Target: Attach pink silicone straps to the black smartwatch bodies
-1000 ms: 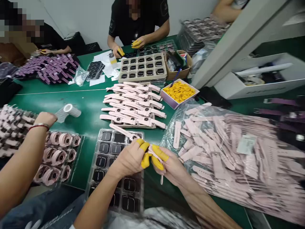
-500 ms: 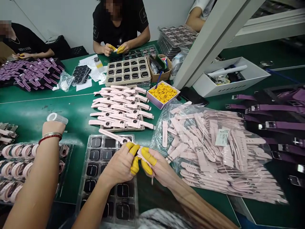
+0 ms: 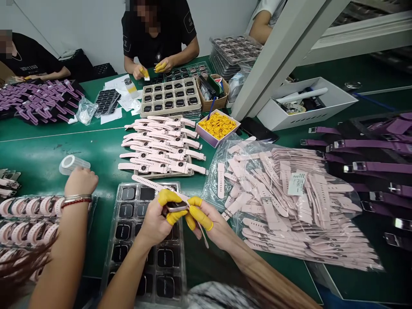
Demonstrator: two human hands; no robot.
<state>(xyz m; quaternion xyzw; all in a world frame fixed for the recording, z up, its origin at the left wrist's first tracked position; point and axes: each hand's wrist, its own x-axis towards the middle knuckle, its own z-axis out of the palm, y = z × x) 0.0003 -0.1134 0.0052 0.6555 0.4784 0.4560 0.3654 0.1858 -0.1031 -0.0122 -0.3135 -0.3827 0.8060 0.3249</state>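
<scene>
A watch (image 3: pixel 177 207) with pink straps is held over a clear tray (image 3: pixel 112 231) of dark square watch faces. My left hand (image 3: pixel 161 219), in yellow finger covers, grips the watch body by its sides. Pinched in my right hand (image 3: pixel 204 216), also with yellow finger covers, is a pink strap (image 3: pixel 203 236) at the watch's right end; its tail hangs down. Another strap points up and left from the watch. Beyond the tray lie rows of pink-strapped watches (image 3: pixel 161 146). To the right, a plastic bag (image 3: pixel 289 206) holds many loose pink straps.
A box (image 3: pixel 206 133) of yellow finger covers stands behind the bag. A co-worker's arm (image 3: pixel 69 231) reaches in at left, near a clear cup (image 3: pixel 74 164) and looped pink watches (image 3: pixel 28 231). Across the table, another person (image 3: pixel 159 38) works. Purple straps (image 3: pixel 376 167) lie far right.
My left hand has turned the watch, so its dark edge now shows. My right hand's strap hangs lower. The co-worker's hand at left has moved right, and the person opposite has parted their hands.
</scene>
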